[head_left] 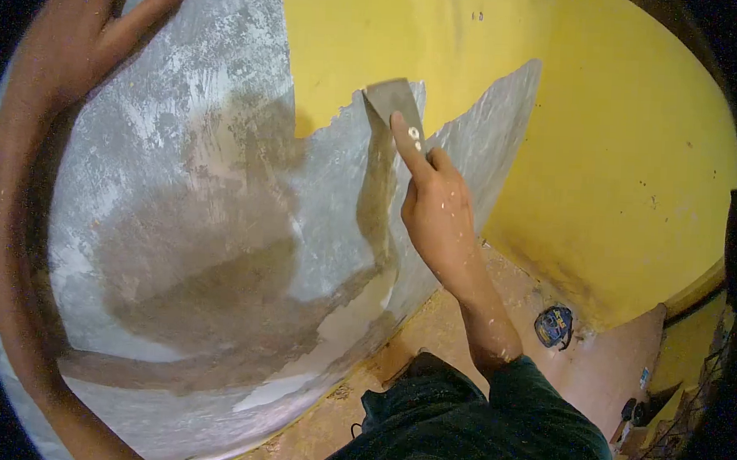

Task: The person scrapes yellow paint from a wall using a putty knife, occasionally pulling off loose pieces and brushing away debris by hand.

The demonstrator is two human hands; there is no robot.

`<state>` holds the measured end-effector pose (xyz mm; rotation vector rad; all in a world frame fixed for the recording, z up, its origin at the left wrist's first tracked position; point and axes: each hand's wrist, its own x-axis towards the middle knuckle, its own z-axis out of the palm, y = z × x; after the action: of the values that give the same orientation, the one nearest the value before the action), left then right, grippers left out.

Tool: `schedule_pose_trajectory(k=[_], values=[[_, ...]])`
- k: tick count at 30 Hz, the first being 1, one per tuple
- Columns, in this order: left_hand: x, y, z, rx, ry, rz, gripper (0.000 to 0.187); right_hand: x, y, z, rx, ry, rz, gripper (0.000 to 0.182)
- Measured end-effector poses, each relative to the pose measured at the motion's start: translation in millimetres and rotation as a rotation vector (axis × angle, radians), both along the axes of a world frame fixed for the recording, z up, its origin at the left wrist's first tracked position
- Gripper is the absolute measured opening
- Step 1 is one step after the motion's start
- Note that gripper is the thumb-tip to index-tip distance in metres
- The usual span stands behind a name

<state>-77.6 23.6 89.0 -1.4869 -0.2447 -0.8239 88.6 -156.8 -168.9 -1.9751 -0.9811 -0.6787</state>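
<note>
My right hand (439,204) is wrapped round the handle of a flat scraper (396,100), with the index finger stretched along its blade. The blade's wide edge lies at the ragged border between the yellow paint (352,44) and the grey-white scraped wall (329,195). White specks dot the hand and forearm. At the upper left, my left hand (81,41) rests against the grey part of the wall with nothing visible in it; a finger and the thumb are apart, and the rest is partly cut off by the view.
Yellow wall (618,159) continues on the right, with small dark marks. A blue and black object (553,327) sits on the brownish floor (576,371). Dark items and thin rods stand at the lower right. My dark clothing fills the bottom.
</note>
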Motion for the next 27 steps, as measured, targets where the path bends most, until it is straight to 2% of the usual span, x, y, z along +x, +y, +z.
schedule_pose_trajectory(k=[3,6,10,16,18,21,24,27], values=[[-2.6,-0.2,-0.4,-0.005,-0.006,0.005,0.075,-4.7,-5.1,-19.8,-0.093,0.112,0.041,0.080],[-1.9,0.2,-1.5,-0.005,0.000,0.004,0.075,3.6,2.9,0.6,-0.006,0.026,0.002,0.082],[-3.4,1.3,-0.8,-0.006,0.001,0.013,0.076,-2.4,-5.1,-16.5,-0.070,0.027,0.061,0.082],[-1.2,-0.8,2.9,0.002,0.005,0.011,0.077,-2.9,5.2,-21.0,0.089,0.068,0.102,0.080],[-3.5,0.7,2.4,-0.001,-0.005,0.007,0.078,-7.0,-15.5,-42.4,-0.030,0.151,0.188,0.077],[-3.8,2.2,0.9,-0.012,-0.010,0.006,0.078,3.5,-26.2,-26.7,0.107,0.101,0.189,0.075],[-2.2,2.4,3.4,-0.017,-0.014,0.008,0.079,6.2,-4.4,19.8,0.156,0.012,0.225,0.073],[-1.4,1.7,5.5,-0.019,-0.015,0.010,0.079,12.7,10.2,-15.1,0.131,0.003,0.199,0.072]])
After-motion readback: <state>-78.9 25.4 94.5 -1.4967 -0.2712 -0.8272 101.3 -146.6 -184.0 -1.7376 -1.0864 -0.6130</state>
